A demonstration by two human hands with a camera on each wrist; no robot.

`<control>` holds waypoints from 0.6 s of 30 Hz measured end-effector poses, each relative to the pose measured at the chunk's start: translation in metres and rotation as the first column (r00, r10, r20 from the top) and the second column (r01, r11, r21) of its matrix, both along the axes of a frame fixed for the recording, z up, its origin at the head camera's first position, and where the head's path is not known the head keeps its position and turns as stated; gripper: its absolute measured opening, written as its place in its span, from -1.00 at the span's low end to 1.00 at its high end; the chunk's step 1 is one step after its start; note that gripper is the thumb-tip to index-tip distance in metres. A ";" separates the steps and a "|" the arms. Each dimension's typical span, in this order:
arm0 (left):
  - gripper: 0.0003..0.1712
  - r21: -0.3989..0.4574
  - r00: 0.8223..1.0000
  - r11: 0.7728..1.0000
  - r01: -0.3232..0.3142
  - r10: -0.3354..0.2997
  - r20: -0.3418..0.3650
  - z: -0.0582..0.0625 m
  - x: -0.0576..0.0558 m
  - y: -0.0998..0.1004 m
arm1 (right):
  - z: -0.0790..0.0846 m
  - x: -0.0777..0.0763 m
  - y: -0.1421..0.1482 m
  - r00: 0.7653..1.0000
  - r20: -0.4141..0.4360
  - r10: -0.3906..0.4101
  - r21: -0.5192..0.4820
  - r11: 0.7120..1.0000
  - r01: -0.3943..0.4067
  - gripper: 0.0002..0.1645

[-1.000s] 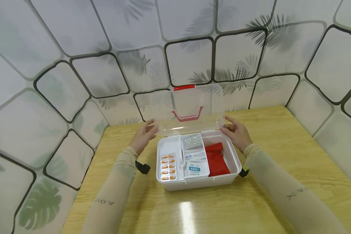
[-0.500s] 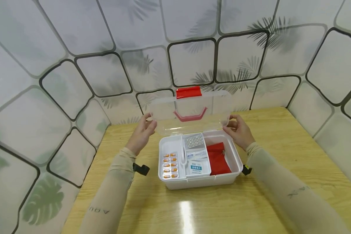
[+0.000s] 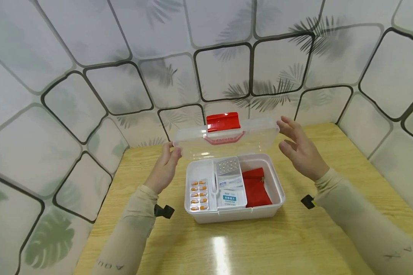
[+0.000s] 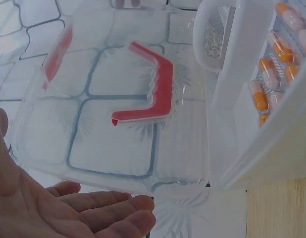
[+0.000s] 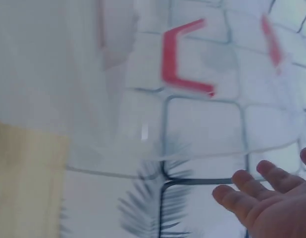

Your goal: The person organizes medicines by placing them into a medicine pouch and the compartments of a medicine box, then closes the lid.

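A white medicine box (image 3: 234, 217) stands on the table with its clear lid (image 3: 189, 147) raised and leaning forward over the back edge. The lid carries a red latch (image 3: 223, 122) and a red handle (image 3: 225, 139). My left hand (image 3: 163, 168) touches the lid's left corner; in the left wrist view its fingers (image 4: 103, 208) lie extended along the lid's edge. Beside the right corner, my right hand (image 3: 303, 152) is spread, seemingly free of the lid. Inside lie a blister of orange-and-white capsules (image 3: 199, 195), another blister pack (image 3: 228, 166), white packets (image 3: 230, 196) and a red pouch (image 3: 256, 187).
A wooden table (image 3: 261, 248) extends around the box. Patterned curtain-like walls (image 3: 223, 72) stand close behind it and at both sides. Black wrist straps (image 3: 164, 211) sit at both sleeves.
The lid has tipped forward and lower, showing more of the red latch. My right hand has moved off its right corner, outward and up, fingers spreading. My left hand stays by the left corner.
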State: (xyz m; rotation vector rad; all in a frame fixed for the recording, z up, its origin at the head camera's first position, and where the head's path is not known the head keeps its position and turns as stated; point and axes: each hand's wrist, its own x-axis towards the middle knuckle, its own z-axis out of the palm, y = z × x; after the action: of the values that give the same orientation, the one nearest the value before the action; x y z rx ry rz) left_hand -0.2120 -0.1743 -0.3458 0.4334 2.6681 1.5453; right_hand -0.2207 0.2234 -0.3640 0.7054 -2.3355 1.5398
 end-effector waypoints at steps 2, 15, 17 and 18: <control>-0.31 -0.003 1.000 1.000 0.005 -0.005 -0.003 0.001 0.004 0.000 | 0.011 0.007 -0.002 0.999 -0.016 -0.028 0.025 0.999 0.029 -0.28; -0.36 -0.071 0.991 0.994 0.078 -0.085 -0.107 -0.008 0.030 0.002 | 0.021 0.044 -0.016 0.997 -0.025 -0.077 0.104 0.991 0.079 -0.47; -0.35 -0.063 0.989 0.994 0.090 -0.097 -0.109 -0.012 0.034 0.002 | 0.017 0.049 -0.017 0.997 -0.034 -0.071 0.111 0.991 0.074 -0.44; -0.34 -0.061 0.989 0.993 0.097 -0.103 -0.106 -0.014 0.036 0.002 | 0.016 0.051 -0.017 0.997 -0.035 -0.076 0.119 0.990 0.080 -0.44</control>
State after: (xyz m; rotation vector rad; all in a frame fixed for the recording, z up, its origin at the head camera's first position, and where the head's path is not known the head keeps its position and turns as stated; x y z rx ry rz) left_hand -0.1763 -0.1726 -0.3603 0.6563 2.7147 1.4563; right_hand -0.1698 0.2063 -0.3483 0.6519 -2.4196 1.3554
